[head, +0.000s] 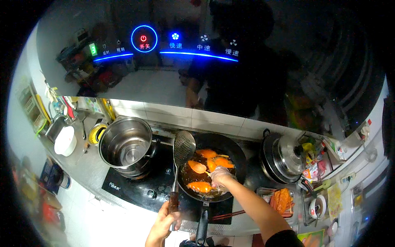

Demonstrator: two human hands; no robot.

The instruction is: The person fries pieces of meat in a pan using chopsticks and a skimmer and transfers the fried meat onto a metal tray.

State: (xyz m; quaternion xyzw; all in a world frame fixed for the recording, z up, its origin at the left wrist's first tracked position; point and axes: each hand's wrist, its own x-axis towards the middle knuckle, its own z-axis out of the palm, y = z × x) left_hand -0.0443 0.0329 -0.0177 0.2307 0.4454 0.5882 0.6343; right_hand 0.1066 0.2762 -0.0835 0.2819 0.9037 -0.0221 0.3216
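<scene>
My left hand (163,219) grips the wooden handle of a perforated metal skimmer (184,146), whose head is raised over the left edge of a black frying pan (240,154). My right hand (220,177), in a clear plastic glove, reaches low into the pan from the right. Its fingertips are pinched at the right end of an orange coated food piece (200,186) in bubbling oil; the grip is partly hidden. Several more orange pieces (197,167) lie in the oil, some with thin sticks showing. The pan's black handle (202,228) points towards me.
A tall steel pot (126,145) stands left on the black cooktop (139,188). Chopsticks (228,215) lie beside the pan handle. Right are a lidded pan (287,154), a tray of coated food (282,202) and a bowl (317,207). The range hood (172,80) overhangs the back.
</scene>
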